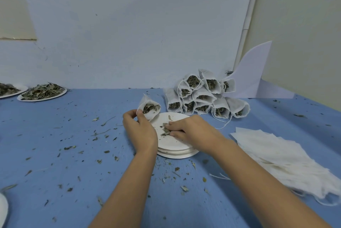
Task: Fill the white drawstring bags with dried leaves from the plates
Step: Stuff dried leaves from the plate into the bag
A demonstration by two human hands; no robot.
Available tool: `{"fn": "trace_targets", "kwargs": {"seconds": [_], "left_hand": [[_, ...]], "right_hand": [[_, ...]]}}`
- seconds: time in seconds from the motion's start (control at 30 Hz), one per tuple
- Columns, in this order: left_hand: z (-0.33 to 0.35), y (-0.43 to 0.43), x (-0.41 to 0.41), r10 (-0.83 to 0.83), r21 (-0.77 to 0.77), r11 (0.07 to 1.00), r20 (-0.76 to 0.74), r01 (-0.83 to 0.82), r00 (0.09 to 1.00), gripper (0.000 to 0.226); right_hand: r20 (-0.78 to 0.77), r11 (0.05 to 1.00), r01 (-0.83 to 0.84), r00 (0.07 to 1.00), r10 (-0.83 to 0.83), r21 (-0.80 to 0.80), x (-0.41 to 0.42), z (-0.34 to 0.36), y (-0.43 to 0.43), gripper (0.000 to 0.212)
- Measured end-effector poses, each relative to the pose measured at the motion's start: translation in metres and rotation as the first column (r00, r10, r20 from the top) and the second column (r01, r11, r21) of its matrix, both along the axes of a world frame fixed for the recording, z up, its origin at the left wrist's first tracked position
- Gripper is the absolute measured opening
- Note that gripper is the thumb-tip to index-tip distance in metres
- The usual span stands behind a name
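The open bag [149,107] hung just above the far-left rim of the plate stack [173,144], already part full. Its long axis ran from the closed tip at 11 o'clock to the mouth at 5 o'clock, so the mouth faced the last dried leaves [165,130] on the top plate. The left grip [140,132] pinched the bag's near lip between thumb and fingers, holding it agape. The right grip [191,132] lay on the plate, fingers and thumb curled in around the small heap of leaves. We judged the coming move turned on this: the mouth lay near, at 11 o'clock from the right grip and tilted toward it, so that one would carry the pinch up and in. Farther out, filled bags [203,96] were heaped at 2 o'clock against the wall [129,25], flat empty bags [286,157] lay at 4 o'clock on the bench [64,126], and heaped plates [42,99] stood well apart at 10 o'clock.
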State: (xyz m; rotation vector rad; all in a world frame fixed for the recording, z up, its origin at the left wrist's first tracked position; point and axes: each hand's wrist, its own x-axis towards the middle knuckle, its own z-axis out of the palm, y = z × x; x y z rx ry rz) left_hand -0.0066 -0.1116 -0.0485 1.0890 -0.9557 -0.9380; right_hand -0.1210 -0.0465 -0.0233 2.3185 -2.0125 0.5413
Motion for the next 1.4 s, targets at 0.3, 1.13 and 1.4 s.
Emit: {"fn": "trace_targets", "kwargs": {"seconds": [0.3, 1.13, 1.4], "left_hand": [[0.004, -0.001, 0.008, -0.013, -0.031, 0.999, 0.05, 0.015, 0.999, 0.009], [0.023, 0.016, -0.001, -0.444, -0.121, 0.826, 0.462, 0.55, 0.768, 0.019], [0.022, 0.017, -0.005, -0.36, -0.2, 0.785, 0.621, 0.586, 0.696, 0.026]], "right_hand": [[-0.011, 0.982, 0.091, 0.995, -0.094, -0.163, 0.014, -0.007, -0.009, 0.028], [0.863, 0.888, 0.46, 0.455, -0.219, -0.018, 0.008, 0.009, -0.017, 0.022], [0.93, 0.892, 0.447, 0.292, -0.223, 0.073, 0.012, 0.008, -0.016, 0.048]]}}
